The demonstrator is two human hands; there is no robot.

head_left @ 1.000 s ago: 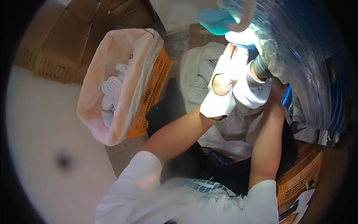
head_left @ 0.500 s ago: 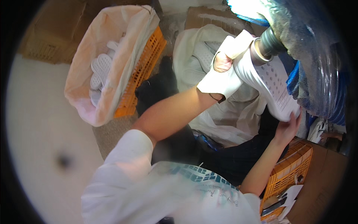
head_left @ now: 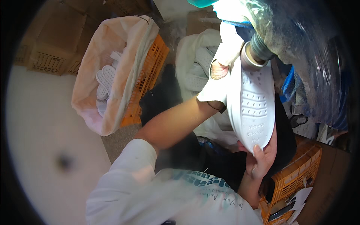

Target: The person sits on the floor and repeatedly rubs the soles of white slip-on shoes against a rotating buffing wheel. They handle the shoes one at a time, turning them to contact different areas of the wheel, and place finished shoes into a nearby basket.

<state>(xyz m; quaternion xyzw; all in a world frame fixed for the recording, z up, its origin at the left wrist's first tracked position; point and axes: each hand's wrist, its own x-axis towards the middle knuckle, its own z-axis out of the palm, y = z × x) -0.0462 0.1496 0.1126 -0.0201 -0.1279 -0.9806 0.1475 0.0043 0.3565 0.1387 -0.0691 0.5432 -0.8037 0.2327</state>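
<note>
Sole [head_left: 252,108] now turned tread-up against grinder drum [head_left: 258,50]. Right hand [head_left: 262,157] slid down, pinching heel end. Left hand [head_left: 221,75], clothed, gripping toe edge. Buffing underway.

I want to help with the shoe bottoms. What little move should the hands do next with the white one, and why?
Probably keep the white sole pressed to the grey wheel and slide it slightly along. The left hand, in a white glove, grips its top, the right hand holds its bottom tip, and only the top end touches the wheel.
</note>
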